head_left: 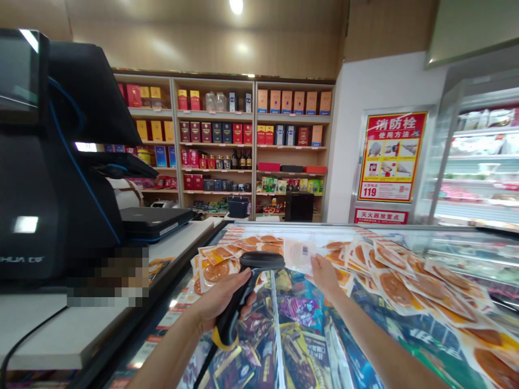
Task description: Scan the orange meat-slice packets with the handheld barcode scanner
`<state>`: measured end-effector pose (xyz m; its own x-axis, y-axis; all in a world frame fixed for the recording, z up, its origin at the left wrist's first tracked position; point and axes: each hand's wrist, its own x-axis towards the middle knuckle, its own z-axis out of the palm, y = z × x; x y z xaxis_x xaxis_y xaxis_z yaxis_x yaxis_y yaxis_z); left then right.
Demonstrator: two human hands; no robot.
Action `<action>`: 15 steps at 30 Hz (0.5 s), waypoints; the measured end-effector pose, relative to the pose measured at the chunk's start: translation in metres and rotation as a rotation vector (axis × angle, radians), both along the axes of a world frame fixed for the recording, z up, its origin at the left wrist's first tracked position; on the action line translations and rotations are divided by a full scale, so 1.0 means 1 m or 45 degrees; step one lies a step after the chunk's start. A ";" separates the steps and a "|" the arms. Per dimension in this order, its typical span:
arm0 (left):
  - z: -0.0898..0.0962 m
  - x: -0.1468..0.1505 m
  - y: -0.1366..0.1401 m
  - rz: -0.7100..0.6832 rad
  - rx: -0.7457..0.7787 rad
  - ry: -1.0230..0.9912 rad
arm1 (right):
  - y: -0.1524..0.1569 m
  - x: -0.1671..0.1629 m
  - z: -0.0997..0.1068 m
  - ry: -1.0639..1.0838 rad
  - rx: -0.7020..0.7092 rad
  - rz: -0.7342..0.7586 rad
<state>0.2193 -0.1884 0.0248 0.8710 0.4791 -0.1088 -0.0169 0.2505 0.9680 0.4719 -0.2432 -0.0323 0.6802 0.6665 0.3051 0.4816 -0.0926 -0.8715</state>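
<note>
My left hand [217, 300] is wrapped around the black and yellow handle of a barcode scanner [261, 260]. The scanner's head faces away, and its cord runs down toward the bottom edge. Just right of the scanner head, my right hand [325, 275] pinches the edge of a flat, pale packet [299, 254] with a small barcode label showing. Flat packets of round, brownish food [217, 269] lie to the left of the scanner. More such packets [399, 286] are fanned in an overlapping row at the right, on the glass top of a freezer [265, 373].
A black checkout terminal [44, 189] and a flat black scale-like plate [156, 221] stand on the white counter [48, 329] at left. Under the glass lie colourful bags [300, 313]. Shelves of boxes [214, 132] line the back, with a lit cooler [482, 156] at right.
</note>
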 end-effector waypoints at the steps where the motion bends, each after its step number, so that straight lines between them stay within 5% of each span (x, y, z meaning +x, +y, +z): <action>1: 0.000 0.000 0.000 0.006 0.004 -0.004 | 0.002 0.000 -0.002 0.001 -0.001 0.014; 6: 0.003 0.001 -0.002 -0.064 0.001 -0.013 | 0.003 -0.002 0.002 -0.141 -0.060 -0.038; 11: 0.006 -0.001 -0.003 0.044 0.060 -0.022 | -0.019 0.007 0.019 -0.712 -0.176 -0.364; 15: 0.004 -0.003 0.008 0.165 0.078 0.046 | -0.034 0.018 0.021 -0.991 -0.443 -0.347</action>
